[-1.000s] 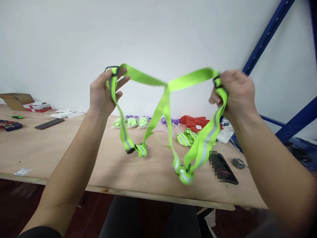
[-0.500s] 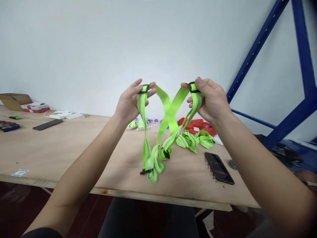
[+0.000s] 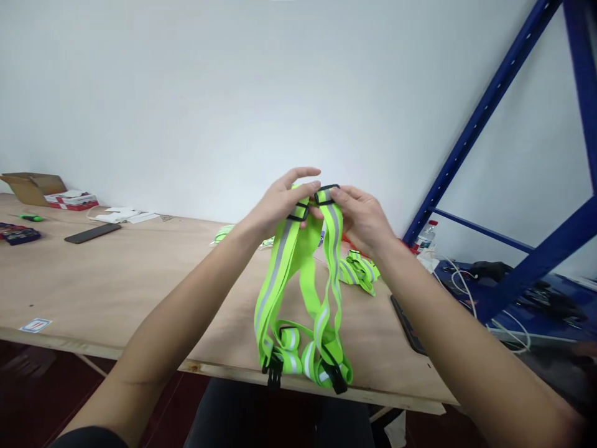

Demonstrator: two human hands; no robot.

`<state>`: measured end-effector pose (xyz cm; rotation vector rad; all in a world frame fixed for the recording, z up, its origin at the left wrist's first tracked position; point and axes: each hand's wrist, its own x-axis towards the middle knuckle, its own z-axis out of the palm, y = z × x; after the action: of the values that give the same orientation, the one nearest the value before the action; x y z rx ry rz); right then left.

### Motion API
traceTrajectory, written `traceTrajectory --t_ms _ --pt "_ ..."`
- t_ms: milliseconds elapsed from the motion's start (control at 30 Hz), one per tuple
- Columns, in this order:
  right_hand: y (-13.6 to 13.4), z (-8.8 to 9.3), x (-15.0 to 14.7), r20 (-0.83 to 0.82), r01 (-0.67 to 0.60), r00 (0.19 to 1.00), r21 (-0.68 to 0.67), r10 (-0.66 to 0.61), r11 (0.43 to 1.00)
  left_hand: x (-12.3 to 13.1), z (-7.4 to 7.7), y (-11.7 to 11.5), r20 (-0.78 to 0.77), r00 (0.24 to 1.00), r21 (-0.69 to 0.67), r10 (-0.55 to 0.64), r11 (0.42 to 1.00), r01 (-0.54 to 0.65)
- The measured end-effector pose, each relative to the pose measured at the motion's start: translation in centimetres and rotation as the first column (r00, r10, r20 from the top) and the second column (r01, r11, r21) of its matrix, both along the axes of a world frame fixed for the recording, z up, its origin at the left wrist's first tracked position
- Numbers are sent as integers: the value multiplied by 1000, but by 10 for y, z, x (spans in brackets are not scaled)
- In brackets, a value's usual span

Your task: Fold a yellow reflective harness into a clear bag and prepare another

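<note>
A neon green reflective vest (image 3: pixel 278 261) made of straps with silver stripes hangs between my hands. My left hand (image 3: pixel 291 196) grips one shoulder strap by its black slide buckle (image 3: pixel 299 212), index finger stretched out. Right beside it, my right hand (image 3: pixel 358 211) pinches the other strap at a second black slider (image 3: pixel 326 195). Lower down, the straps loop near the table's front edge, where a black clip (image 3: pixel 274 368) and another black clip (image 3: pixel 334 376) dangle. Some of my fingers are hidden behind the straps.
More green reflective straps (image 3: pixel 358 272) lie behind my right hand. A phone (image 3: pixel 407 323) is partly covered by my right forearm. On the wooden table (image 3: pixel 140 280) to the left are a dark flat bar (image 3: pixel 93 233) and a cardboard box (image 3: pixel 35 186). A blue rack (image 3: pixel 485 106) stands right.
My hands have come together from wide apart, bringing both shoulder straps side by side. The vest hangs closer to me, its lower loops over the table's front edge.
</note>
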<state>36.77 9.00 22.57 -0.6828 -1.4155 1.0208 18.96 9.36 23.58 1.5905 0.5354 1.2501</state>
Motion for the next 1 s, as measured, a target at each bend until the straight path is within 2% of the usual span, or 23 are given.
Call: traceTrajectory --t_ms 100,233,333,400,467,533,633,733,800,867,933,1000 --pt "16 -21 -3 -30 33 999 -34 -34 999 8 -15 14 -23 999 -33 45 998 -46" --pt "27 -39 -5 -26 106 994 28 -106 994 14 -28 30 16 999 -39 46 998 -46" --pt "28 -58 -8 13 70 997 0 -70 998 20 -35 42 73 997 -35 34 999 -31" --pt "22 -81 -9 88 4 996 -71 3 997 23 -38 50 115 990 -48 76 996 -70" --pt "14 -110 -9 261 -97 956 -153 134 984 24 -40 59 138 980 -59 140 989 -133" --pt "4 -140 -7 454 -206 832 -281 319 937 23 -44 72 162 966 -50 204 979 -198" --pt "-9 -175 -2 538 -310 673 -417 507 854 15 -56 103 180 935 -37 304 952 -302" --pt "-18 -184 5 563 -284 653 -440 508 852 5 -83 141 92 897 -101 433 900 -424" --pt "-21 -180 9 630 -232 618 -425 470 875 1 -110 163 -84 854 -171 513 837 -520" --pt "-25 -175 13 710 -189 560 -391 426 901 0 -139 177 -172 837 -210 519 811 -546" --pt "-31 -173 16 801 -111 509 -303 316 946 2 -169 186 -243 835 -221 494 810 -543" --pt "-36 -177 16 894 7 434 -128 112 992 9 -195 190 -315 832 -223 457 816 -533"
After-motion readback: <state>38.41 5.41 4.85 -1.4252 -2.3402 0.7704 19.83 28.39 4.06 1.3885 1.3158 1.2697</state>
